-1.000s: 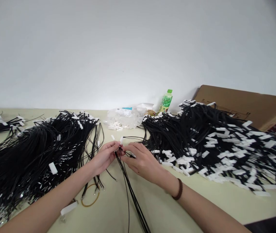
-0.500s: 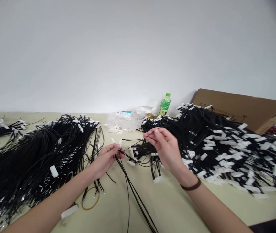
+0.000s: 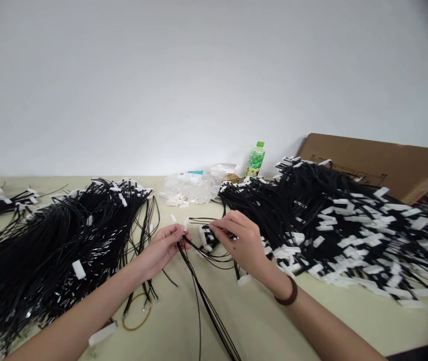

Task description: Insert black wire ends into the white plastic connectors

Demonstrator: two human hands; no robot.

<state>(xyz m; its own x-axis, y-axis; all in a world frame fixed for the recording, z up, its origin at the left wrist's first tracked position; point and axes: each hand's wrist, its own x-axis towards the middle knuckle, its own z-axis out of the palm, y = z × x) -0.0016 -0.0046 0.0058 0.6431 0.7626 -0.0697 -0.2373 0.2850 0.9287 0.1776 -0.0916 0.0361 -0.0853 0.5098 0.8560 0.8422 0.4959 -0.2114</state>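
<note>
Left hand [image 3: 163, 250] pinching black wires [image 3: 191, 268]
Right hand [image 3: 242, 240] nearby (grip unclear); bare worktop [image 3: 357, 316] reaches its near right edge.

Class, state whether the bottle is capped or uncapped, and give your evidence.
Capped: a green cap sits atop the bottle.

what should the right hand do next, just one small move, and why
Probably ease the right hand leftward to the white piece: its pinched fingertips are just right of it, though whether they hold anything is unclear, while the left hand grips black wires beside that piece.
</note>
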